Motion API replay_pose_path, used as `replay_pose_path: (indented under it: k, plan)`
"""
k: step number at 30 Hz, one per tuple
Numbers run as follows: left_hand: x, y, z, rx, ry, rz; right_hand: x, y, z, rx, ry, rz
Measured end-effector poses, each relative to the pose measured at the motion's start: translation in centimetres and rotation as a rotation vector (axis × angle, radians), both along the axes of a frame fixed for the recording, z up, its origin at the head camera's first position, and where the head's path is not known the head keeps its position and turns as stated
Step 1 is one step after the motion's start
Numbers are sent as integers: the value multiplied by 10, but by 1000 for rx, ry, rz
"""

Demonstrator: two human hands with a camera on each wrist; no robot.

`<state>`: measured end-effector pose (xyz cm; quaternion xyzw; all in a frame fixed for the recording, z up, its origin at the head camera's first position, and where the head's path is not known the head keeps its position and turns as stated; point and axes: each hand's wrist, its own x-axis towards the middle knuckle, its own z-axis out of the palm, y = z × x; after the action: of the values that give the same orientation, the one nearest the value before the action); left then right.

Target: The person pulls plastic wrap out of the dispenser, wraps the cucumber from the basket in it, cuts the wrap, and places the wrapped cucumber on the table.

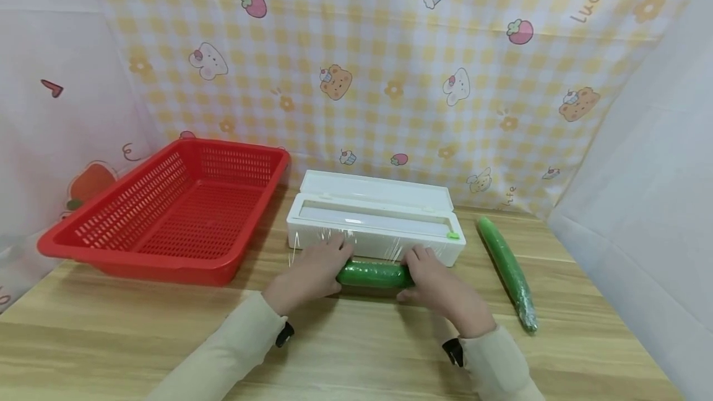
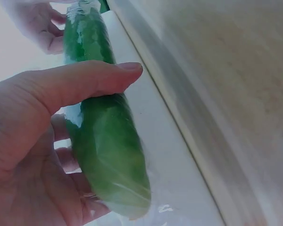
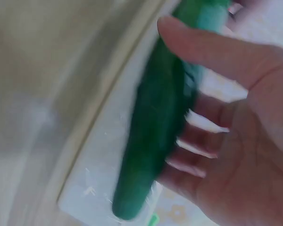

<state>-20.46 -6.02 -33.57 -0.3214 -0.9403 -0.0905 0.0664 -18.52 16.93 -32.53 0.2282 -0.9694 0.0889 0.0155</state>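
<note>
Your left hand (image 1: 317,270) and right hand (image 1: 437,283) grip the cucumber (image 1: 373,274); best roll evenly, film (image 1: 394,247) taut from 12-o'clock box (image 1: 444,249).

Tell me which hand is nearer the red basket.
Left. The left hand, right of the red basket, grips a cucumber; the right hand grips it farther along, away from the basket.

Free gap between two obstacles, white box (image 1: 370,242) and rightmost cucumber (image 1: 507,270)
</note>
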Motion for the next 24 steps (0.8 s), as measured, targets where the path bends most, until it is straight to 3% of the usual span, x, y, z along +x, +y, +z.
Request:
replay_pose_path:
  k: [7, 16, 24]
  plan:
    - [-1, -2, 8, 64, -63, 1, 3, -7, -7, 130, 257, -30]
    - [1, -10, 27, 35, -59, 8, 8, -5, 9, 64, 245, 8]
    - [2, -12, 27, -6, -139, 9, 12, -2, 11, 44, 210, 48]
